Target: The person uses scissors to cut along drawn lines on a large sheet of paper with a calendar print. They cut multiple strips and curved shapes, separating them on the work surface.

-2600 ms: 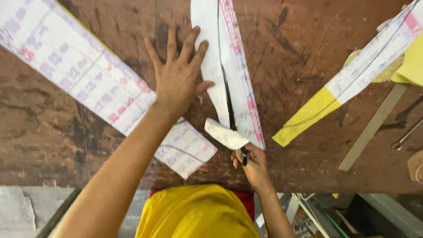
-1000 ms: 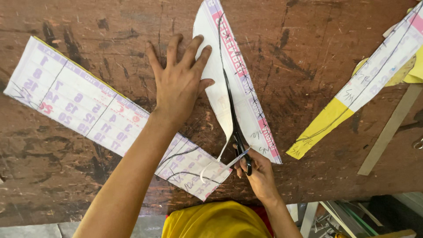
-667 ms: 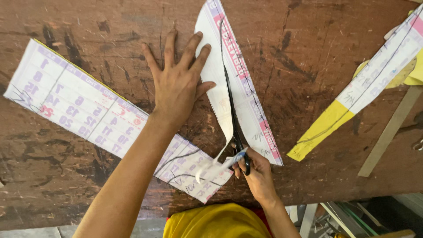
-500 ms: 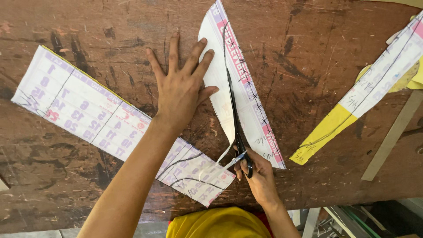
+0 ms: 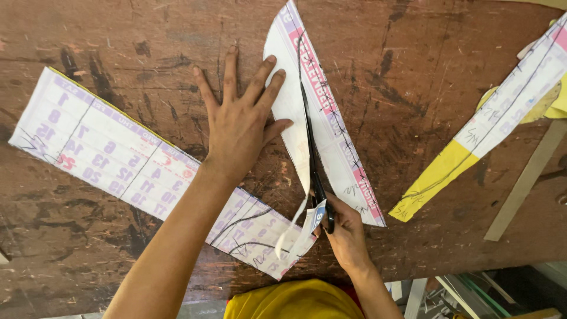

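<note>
Paper calendar sheet (image 5: 118, 162) lies flat across a scarred brown wooden table (image 5: 413, 71), partly cut into a curved strip (image 5: 331, 124). Left hand (image 5: 239, 127) is spread open, palm down, pinning the paper beside the cut. Right hand (image 5: 345, 227) grips black scissors (image 5: 313, 159), blades inside the cut. Another marked strip (image 5: 490, 127) lies well apart, far right.

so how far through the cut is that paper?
Done: the cut runs up most of the long calendar sheet, and a loose offcut curls near the scissors' handles. In hand: the right hand works the scissors along the drawn line while the left hand lies flat across the sheet's edge and the table. Left: the short top stretch, plus curves pencilled on the left sheet, uncut.
</note>
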